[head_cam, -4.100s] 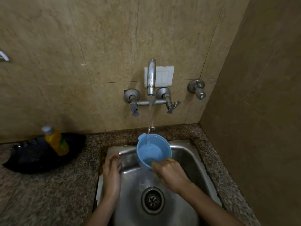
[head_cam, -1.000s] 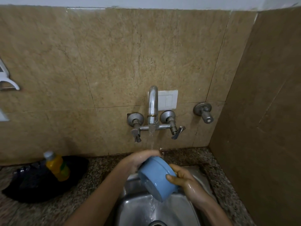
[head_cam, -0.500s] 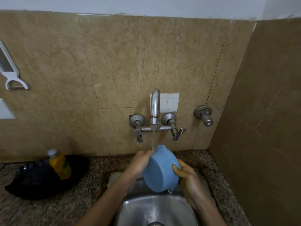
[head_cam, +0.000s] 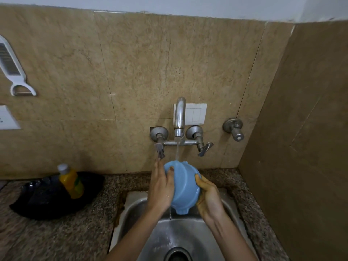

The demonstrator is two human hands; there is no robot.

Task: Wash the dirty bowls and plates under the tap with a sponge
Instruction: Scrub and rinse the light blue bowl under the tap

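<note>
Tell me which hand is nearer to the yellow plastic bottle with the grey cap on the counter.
Left. The left hand holds the round blue plastic bowl on the side facing the yellow bottle; the right hand grips its opposite side, farther to the bottle's right.

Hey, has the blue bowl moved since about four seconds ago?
Yes. The blue bowl has risen closer to the tap spout and turned its outside toward the camera.

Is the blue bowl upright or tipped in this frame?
Tipped: the blue plastic bowl has its outside facing the camera, held between the left hand and right hand under running water from the steel tap.
</note>
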